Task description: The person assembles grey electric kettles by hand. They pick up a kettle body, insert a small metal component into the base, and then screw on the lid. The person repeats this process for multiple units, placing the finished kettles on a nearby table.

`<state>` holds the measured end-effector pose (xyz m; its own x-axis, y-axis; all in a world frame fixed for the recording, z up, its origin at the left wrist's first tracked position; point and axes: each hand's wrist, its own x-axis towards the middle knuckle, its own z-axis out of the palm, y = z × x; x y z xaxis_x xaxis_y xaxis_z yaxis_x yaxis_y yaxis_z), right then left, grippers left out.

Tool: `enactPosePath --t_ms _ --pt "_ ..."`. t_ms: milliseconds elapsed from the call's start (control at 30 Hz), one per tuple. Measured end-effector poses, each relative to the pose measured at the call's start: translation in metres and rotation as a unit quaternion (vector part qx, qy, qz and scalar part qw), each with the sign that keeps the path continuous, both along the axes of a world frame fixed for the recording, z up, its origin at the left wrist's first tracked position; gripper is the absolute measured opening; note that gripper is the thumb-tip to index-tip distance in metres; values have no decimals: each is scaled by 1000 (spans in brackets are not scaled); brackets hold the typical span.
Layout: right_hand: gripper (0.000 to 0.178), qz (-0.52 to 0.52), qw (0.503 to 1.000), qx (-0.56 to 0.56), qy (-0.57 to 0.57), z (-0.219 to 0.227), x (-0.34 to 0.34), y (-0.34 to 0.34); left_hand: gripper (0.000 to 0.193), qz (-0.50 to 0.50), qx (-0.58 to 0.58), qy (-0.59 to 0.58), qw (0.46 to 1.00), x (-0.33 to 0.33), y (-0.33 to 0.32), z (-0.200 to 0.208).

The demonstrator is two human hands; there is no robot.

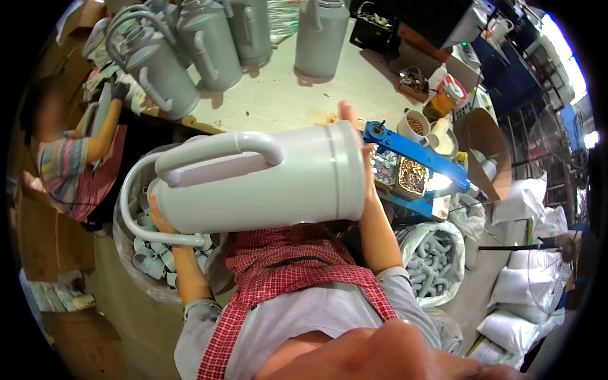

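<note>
A large light-grey plastic thermos jug lies sideways in front of my chest, between my two hands. Its side handle faces up, and a curved carrying handle loops around the neck end at the left. My left hand holds that neck end from below, most of its fingers hidden behind the jug. Against the base at the right presses my right hand, its fingers reaching up past the rim. Beyond the jug, several similar grey jugs stand upright on the pale worktable.
A blue press-like machine stands at the right, beside trays of small metal parts and a cup. Bags of grey plastic parts flank me on both sides. Another person works at the left. White sacks lie far right.
</note>
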<state>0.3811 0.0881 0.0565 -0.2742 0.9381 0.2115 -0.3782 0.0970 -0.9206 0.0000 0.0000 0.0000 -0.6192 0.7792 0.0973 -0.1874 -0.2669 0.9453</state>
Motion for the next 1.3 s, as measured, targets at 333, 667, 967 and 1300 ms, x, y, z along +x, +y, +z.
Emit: enactPosePath --t_ms 333,667,967,1300 --pt "93 -53 975 136 -165 -33 16 33 53 25 -22 10 999 -6 5 -21" --pt "99 -106 982 150 -43 -25 11 36 55 42 19 -75 996 1 4 -8" --pt "67 -257 958 35 -122 -74 -40 70 49 152 -61 209 964 -34 27 37" --pt "68 -430 823 262 -262 33 -38 318 47 61 160 761 626 -15 246 190"
